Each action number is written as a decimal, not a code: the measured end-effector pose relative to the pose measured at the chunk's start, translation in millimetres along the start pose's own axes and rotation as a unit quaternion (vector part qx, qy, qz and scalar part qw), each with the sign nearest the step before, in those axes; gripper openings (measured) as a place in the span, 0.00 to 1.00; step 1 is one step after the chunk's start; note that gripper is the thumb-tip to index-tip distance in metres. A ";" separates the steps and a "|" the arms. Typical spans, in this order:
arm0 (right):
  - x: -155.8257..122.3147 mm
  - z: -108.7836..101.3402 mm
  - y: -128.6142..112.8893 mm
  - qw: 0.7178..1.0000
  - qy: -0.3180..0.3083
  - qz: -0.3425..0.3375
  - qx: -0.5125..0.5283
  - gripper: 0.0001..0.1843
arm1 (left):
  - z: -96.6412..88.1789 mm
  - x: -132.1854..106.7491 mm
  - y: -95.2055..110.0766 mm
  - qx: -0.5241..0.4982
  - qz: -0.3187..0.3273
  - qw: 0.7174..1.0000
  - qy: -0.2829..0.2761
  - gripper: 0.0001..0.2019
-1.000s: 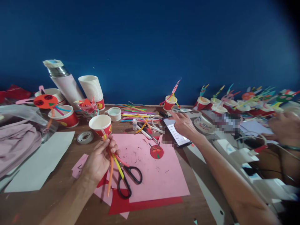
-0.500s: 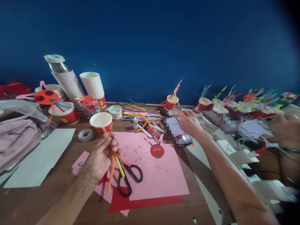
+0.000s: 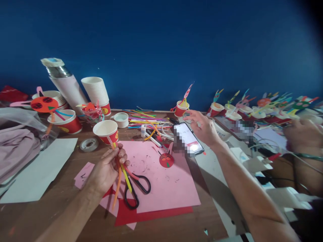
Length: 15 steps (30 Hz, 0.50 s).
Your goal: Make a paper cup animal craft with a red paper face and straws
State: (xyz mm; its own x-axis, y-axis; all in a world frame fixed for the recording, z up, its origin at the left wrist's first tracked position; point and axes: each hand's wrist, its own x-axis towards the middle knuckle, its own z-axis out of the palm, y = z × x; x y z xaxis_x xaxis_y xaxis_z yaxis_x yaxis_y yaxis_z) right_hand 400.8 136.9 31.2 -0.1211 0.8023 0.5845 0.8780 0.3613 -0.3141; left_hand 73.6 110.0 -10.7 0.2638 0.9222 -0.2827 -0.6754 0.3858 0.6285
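Observation:
Just left of the middle, my left hand (image 3: 111, 164) is closed around yellow, orange and pinkish-red pipe cleaners (image 3: 126, 179), whose ends hang down below my fingers. Right above it is a red and white paper cup (image 3: 108, 137), its base meeting the yellow strand at my fingertips; whether the strands are fixed to it I cannot make out. Black-handled scissors (image 3: 143, 184) lie under the hanging ends. My right hand (image 3: 200, 126) hovers beside a lit phone (image 3: 188, 134), fingers apart and holding nothing. A red paper face (image 3: 166, 160) rests on the pink sheet (image 3: 164, 191).
Tape (image 3: 88, 145), a white mug (image 3: 121, 120) and loose pipe cleaners (image 3: 148, 118) lie behind the cup. A flask (image 3: 67, 85) and stacked cups (image 3: 95, 92) stand at back left. Decorated cups (image 3: 215, 109) line the right, near cables and another person's hand (image 3: 302, 137).
My right hand has lifted off the phone and its fingers have spread, uncovering more of the screen. The left hand still grips the pipe cleaners. The whole view has shifted slightly.

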 end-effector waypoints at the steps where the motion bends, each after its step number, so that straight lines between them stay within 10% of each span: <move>1: -1.0 0.6 -10.1 0.999 -0.001 0.016 0.051 0.20 | 1.0 -1.7 -0.9 0.004 -0.015 1.000 -0.017 0.07; 7: -28.1 25.3 -92.3 0.894 -0.128 0.106 0.416 0.15 | 7.5 -19.2 -15.7 0.065 -0.152 0.979 -0.120 0.05; 15: -59.3 39.0 -126.5 0.809 -0.359 0.066 0.461 0.28 | 8.9 -27.2 -31.4 0.136 -0.243 0.950 -0.137 0.06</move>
State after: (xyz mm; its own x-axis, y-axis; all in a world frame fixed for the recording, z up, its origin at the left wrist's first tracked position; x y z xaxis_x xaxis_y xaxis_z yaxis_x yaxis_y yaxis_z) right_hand 278.9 62.2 7.2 -0.5833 0.8120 0.0184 0.2271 0.1847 -0.9562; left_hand 93.8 73.0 -16.3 0.6941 0.5903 -0.4120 -0.2339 0.7263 0.6464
